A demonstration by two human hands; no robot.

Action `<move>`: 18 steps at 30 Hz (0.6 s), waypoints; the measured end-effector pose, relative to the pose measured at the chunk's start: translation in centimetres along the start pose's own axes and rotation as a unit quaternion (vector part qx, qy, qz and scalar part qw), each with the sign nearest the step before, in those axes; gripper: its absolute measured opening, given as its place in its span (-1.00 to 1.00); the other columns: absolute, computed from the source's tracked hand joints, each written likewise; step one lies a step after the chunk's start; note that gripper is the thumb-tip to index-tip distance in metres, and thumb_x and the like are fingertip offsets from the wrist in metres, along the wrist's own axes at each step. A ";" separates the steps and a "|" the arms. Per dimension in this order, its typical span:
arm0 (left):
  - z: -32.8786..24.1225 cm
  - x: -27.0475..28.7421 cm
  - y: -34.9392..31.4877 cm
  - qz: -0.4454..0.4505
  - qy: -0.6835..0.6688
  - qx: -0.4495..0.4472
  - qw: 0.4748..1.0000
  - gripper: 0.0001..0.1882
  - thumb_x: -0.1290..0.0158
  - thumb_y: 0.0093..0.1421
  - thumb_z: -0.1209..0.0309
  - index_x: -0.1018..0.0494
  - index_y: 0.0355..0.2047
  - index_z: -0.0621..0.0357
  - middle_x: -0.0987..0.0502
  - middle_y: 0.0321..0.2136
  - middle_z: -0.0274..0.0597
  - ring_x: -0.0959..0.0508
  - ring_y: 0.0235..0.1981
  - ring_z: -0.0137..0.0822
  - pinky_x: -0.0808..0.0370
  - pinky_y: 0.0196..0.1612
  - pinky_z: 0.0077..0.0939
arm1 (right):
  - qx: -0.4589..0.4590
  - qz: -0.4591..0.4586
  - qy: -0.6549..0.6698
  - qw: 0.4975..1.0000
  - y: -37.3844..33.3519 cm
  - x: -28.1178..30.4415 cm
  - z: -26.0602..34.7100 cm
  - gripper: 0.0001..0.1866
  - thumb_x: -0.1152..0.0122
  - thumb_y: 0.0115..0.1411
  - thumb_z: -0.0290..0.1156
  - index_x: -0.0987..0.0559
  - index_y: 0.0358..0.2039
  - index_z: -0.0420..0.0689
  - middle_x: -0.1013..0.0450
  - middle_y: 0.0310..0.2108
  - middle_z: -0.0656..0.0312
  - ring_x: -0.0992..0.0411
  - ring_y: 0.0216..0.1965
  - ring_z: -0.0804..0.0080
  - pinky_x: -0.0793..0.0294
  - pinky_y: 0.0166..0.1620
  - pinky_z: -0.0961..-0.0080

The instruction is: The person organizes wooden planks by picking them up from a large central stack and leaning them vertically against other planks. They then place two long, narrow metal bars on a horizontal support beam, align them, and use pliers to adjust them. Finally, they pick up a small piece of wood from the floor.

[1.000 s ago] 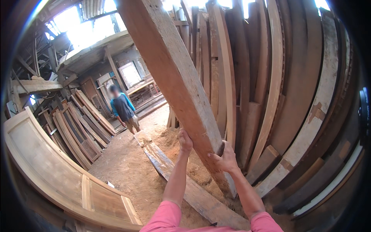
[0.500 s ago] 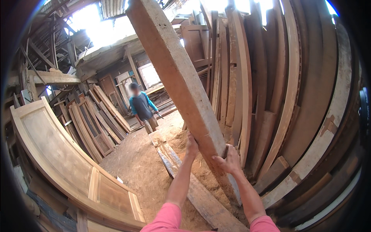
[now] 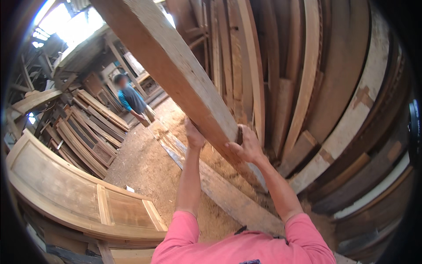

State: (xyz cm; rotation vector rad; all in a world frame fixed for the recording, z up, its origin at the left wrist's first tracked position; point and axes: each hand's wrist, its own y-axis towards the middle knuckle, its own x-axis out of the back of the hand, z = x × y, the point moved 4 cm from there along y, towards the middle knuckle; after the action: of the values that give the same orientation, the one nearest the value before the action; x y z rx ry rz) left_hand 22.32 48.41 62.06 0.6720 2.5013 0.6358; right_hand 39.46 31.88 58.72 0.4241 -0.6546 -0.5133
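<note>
A thick, long wooden beam (image 3: 176, 75) slants across the view from the upper left down to the lower middle, its lower end near the sawdust-covered ground. My left hand (image 3: 194, 134) grips its left edge, the fingers partly hidden behind the wood. On the opposite edge, a little lower down, my right hand (image 3: 247, 144) is closed round the beam with the thumb across the front face. Beneath both forearms a flat plank (image 3: 228, 198) lies along the ground, running away toward the far left.
A panelled wooden door (image 3: 57, 176) leans at the left. Many boards (image 3: 303, 79) stand upright against the right wall, and more lean in a stack (image 3: 88, 136) at the back left. Another person (image 3: 132, 99) in a blue-sleeved shirt stands near the plank's far end.
The beam has tilted further to the left, with both hands still on it. My view has turned and lowered, so more of my pink shirt shows. The other person appears farther left.
</note>
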 end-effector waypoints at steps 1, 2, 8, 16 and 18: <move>-0.3 -1.0 -0.2 0.030 -0.046 -0.013 0.998 -0.41 0.43 0.46 -0.05 -0.30 0.13 0.18 -0.46 0.06 -0.19 -0.47 0.04 -0.23 -0.38 0.16 -0.30 | 0.010 0.009 0.015 1.000 -0.1 0.3 -0.7 -0.09 -0.41 -0.01 0.10 -0.32 0.17 -0.28 -0.39 0.02 -0.14 -0.35 0.10 -0.09 -0.32 0.17 0.13; -0.3 -2.0 -0.4 0.059 -0.095 -0.030 0.993 -0.40 0.38 0.45 -0.06 -0.27 0.17 0.17 -0.45 0.07 -0.19 -0.47 0.05 -0.23 -0.39 0.15 -0.27 | 0.024 0.016 0.029 0.999 -0.3 0.7 -1.1 -0.08 -0.42 -0.01 0.13 -0.32 0.16 -0.28 -0.39 0.02 -0.14 -0.35 0.10 -0.09 -0.31 0.18 0.13; 2.4 -3.2 -2.5 0.050 -0.082 0.031 0.995 -0.17 0.20 0.29 -0.31 -0.12 0.33 0.02 -0.39 0.11 -0.27 -0.43 0.07 -0.22 -0.41 0.13 -0.20 | -0.071 0.015 0.086 0.994 -5.8 1.5 -5.1 -0.20 -0.41 0.07 0.01 -0.35 0.15 -0.27 -0.39 0.03 -0.13 -0.37 0.11 -0.08 -0.35 0.16 0.14; 4.0 -4.8 -2.5 0.083 -0.058 0.013 0.995 -0.07 0.18 0.20 -0.40 -0.12 0.33 0.03 -0.38 0.11 -0.26 -0.42 0.09 -0.20 -0.37 0.17 -0.19 | -0.298 0.218 0.075 0.926 -14.2 -0.4 -12.1 -0.37 -0.29 0.15 -0.09 -0.42 0.08 -0.32 -0.39 0.11 -0.22 -0.40 0.12 -0.11 -0.41 0.11 0.14; 4.0 -6.5 -2.3 0.089 -0.054 0.014 0.994 -0.05 0.16 0.18 -0.41 -0.11 0.34 0.03 -0.37 0.14 -0.26 -0.40 0.12 -0.21 -0.35 0.19 -0.19 | -0.257 0.179 0.032 0.949 -14.6 0.5 -12.2 -0.42 -0.24 0.18 -0.14 -0.45 0.07 -0.33 -0.42 0.07 -0.23 -0.43 0.07 -0.14 -0.43 0.10 0.13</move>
State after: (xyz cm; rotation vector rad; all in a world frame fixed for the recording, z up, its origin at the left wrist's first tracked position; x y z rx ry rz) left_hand 28.74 44.22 59.73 0.9233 2.3715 0.6104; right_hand 43.34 22.53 42.59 -0.1700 -0.4962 -0.3040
